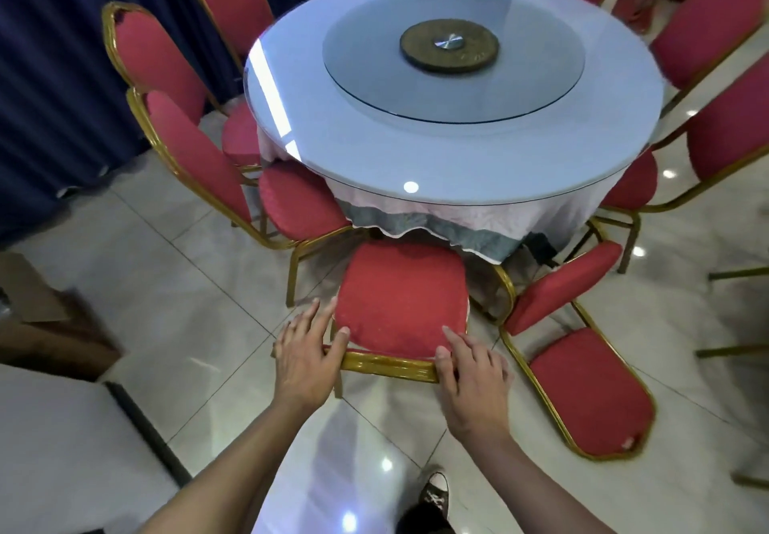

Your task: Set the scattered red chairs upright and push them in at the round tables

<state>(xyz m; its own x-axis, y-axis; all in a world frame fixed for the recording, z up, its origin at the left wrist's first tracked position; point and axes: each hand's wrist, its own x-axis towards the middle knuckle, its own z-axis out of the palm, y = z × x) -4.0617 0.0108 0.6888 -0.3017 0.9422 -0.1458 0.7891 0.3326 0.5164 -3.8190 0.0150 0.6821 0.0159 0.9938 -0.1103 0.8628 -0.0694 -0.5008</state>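
Head view: both hands, left hand (306, 361) and right hand (472, 375), grip the gold top rail of an upright red chair (401, 296) at the round bench's (416, 151) near edge, so pushing-in seems underway, needing a straight forward shove.

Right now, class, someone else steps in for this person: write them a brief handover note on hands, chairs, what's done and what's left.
Left hand and right hand: both grip the gold top rail of the near chair, fingers curled over it.
That chair is upright, its seat edge close to the tablecloth of the round table.
Done: the chairs on the left stand upright at the table.
Left: push the held chair in; the chair on the right looks to lie tipped on the floor, so stand it up and push it in.
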